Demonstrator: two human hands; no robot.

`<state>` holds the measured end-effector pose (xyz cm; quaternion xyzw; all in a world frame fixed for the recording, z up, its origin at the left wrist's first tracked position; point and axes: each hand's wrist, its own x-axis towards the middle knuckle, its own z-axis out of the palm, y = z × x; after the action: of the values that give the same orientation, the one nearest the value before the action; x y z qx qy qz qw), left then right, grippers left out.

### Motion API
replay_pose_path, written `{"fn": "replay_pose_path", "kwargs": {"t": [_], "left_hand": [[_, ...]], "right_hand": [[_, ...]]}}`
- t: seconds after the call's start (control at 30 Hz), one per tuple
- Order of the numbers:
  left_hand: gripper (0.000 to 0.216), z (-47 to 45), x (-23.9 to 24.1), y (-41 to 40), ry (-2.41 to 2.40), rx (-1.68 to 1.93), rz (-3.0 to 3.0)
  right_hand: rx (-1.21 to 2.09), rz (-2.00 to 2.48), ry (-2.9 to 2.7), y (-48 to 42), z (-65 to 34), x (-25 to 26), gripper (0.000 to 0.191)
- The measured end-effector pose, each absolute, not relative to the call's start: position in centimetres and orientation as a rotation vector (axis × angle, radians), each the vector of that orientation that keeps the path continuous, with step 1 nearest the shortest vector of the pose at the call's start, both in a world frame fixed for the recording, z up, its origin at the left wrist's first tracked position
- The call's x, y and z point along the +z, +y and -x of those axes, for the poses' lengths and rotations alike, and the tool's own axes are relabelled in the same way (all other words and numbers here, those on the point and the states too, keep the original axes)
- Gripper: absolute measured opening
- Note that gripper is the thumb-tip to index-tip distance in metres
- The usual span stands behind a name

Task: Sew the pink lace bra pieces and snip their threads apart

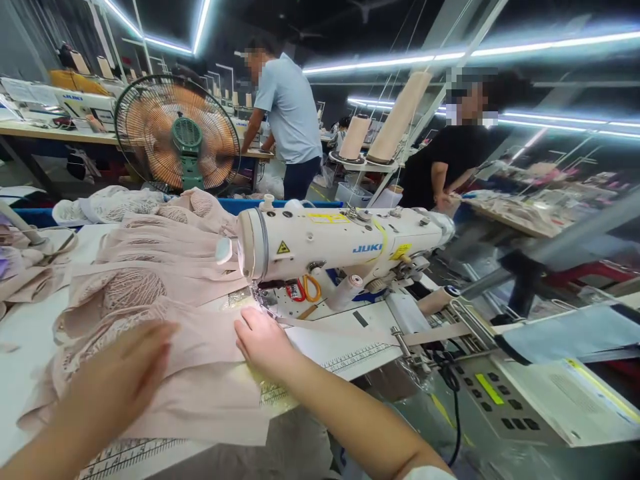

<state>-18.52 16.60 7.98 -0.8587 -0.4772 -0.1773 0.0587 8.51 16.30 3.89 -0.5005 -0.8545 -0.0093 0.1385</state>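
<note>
Loosely, the right hand (263, 340) lies beside the needle area of the sewing machine (320, 240), its fingers bent down at the pale pink fabric (205, 337); whether that grip pinches the cloth, one cannot tell. The left hand (120, 373) is blurred above the left part of the fabric, fingers extended close together, and its grip and contact cannot be told either. The fabric, gathered and partly lacy, spreads leftward from the needle area over the white worktop (323, 339), where a printed ruler scale (355, 358) runs. Behind the right hand, orange-handled scissors (313, 288) lie near a thread cone (347, 291) under the machine's arm. Rightward sits a control panel (500, 400) with buttons. Beyond stand a large fan (187, 137) and a person in light blue (293, 110).
</note>
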Motion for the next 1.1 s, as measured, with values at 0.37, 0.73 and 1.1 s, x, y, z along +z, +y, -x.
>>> {"fn": "replay_pose_path", "kwargs": {"t": [0.37,0.73,1.1], "left_hand": [[0.035,5.4,5.3,19.5,-1.167,-0.168,2.87],[0.042,3.0,6.2,19.3,-1.364,-0.051,2.65],[0.038,2.9,6.2,20.6,-1.398,-0.001,2.636]], "right_hand": [[0.006,1.317,-2.367,12.6,-12.5,2.0,0.034],[0.179,1.375,-2.31,9.2,-13.9,1.7,0.036],[0.302,1.492,-2.373,9.7,-13.4,2.3,0.047]]}}
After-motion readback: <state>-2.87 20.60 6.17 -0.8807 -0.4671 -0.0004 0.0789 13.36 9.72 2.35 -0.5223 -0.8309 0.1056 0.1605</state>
